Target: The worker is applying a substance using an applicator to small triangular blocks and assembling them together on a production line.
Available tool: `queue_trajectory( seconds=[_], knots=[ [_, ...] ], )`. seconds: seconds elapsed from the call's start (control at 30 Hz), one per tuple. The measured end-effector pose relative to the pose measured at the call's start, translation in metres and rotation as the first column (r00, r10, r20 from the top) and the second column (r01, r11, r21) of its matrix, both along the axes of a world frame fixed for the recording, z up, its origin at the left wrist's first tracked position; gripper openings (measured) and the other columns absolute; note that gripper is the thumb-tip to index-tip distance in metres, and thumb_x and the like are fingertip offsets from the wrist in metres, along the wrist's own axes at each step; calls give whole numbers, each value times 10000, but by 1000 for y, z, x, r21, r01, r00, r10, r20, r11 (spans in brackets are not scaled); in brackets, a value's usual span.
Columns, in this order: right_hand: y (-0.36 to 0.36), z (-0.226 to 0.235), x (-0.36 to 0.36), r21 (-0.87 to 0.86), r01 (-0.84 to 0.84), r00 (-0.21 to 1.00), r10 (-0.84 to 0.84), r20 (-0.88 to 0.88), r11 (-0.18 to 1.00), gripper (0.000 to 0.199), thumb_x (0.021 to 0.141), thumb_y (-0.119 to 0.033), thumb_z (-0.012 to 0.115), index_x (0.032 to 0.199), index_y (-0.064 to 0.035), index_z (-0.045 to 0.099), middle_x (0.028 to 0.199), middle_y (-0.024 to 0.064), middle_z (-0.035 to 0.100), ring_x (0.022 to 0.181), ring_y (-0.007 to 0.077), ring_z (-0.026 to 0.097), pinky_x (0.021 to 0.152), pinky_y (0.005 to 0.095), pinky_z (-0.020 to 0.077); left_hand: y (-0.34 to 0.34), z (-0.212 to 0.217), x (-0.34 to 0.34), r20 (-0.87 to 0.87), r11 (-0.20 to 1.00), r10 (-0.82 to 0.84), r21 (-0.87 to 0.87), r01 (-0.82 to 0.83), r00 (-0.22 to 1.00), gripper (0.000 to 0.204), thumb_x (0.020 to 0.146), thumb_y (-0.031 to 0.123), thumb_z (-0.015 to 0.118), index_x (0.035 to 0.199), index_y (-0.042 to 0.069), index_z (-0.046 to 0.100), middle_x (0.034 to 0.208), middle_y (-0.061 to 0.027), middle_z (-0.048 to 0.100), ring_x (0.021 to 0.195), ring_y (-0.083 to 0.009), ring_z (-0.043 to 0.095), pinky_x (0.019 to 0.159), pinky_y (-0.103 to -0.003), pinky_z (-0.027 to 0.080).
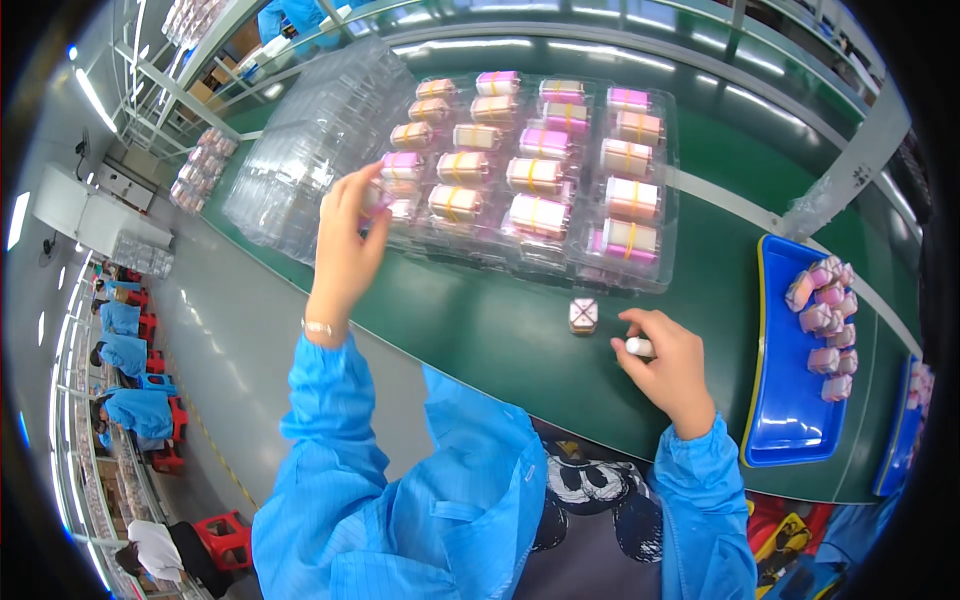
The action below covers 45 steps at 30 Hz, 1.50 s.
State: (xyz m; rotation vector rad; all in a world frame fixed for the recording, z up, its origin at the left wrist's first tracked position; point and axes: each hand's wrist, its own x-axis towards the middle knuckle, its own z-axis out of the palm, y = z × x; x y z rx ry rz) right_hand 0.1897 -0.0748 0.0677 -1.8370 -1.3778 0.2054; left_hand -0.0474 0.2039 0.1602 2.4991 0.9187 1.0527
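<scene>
My left hand [350,225] is at the near left corner of a clear plastic tray [668,165], its fingers closed around a small pink-and-white bundle [377,198] that they partly hide. The tray holds rows of similar bundles [537,175], white and pink, wrapped with yellow bands. Near the table's front edge, my right hand [672,365] grips a short white pen-like stick [640,347]; only its rounded end shows. Just left of that hand, a small white block [583,316] stands on the green table [480,315], dark crossing lines on its top.
Stacked empty clear trays [305,150] rise left of the filled tray. On the right lies a blue tray [790,410] with several pink-and-white blocks, and another blue tray [893,455] sits beyond it. A metal post [850,175] stands at the back right.
</scene>
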Motion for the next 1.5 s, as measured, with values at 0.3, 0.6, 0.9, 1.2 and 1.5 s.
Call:
queue_trajectory(
  seconds=[0.3, 0.6, 0.9, 1.2, 1.5],
  knots=[
    [0, -26, 12, -92, 217, 940, -183, 286, 972, 240, 753, -117, 703, 992, -105, 673, 1052, 59, 612, 910, 274, 568, 748, 395, 475, 76, -34, -5, -117, 946, -193, 242, 217, 974, 193, 917, 185, 533, 931, 59, 679, 1066, -110, 617, 1037, -293, 546, 887, -377, 426],
    [2, -34, 22, -53, 196, 923, -166, 348, 979, 268, 758, -85, 661, 1025, -95, 673, 1155, 90, 583, 1038, 296, 517, 921, 421, 379, 93, -52, 19, -90, 850, 191, 513, -119, 977, 330, 941, 279, 526, 1174, 47, 536, 1154, -146, 563, 1133, -331, 502, 1003, -455, 328],
    [7, -31, 28, 95, 251, 948, -265, 177, 963, 307, 786, -51, 590, 1091, -59, 628, 1153, 116, 590, 1068, 318, 526, 943, 427, 386, 145, -43, 94, -482, 987, 12, 148, 68, 876, 551, 988, 485, 372, 1461, 204, 402, 1535, -30, 357, 1425, -290, 299, 1139, -535, 220],
    [21, -17, 27, 444, 103, 965, 18, -261, 890, 622, 1013, -391, 363, 1489, -4, 256, 1530, 185, 251, 1360, 325, 360, 1078, 433, 343, 183, -44, 92, -379, 987, 21, 154, 41, 925, 563, 992, 471, 372, 1381, 78, 472, 1396, -140, 501, 1305, -352, 439, 1061, -522, 352],
    [98, -13, 63, 313, 215, 692, 82, -718, 925, 601, 1030, -286, 405, 1503, 27, 207, 1566, 171, 238, 1446, 244, 228, 1154, 305, 194, 148, -34, 33, 235, 281, 95, -939, 201, 967, 485, 986, 504, 466, 1242, 110, 587, 1034, -66, 672, 869, -192, 668, 719, -356, 574]
  ],
)
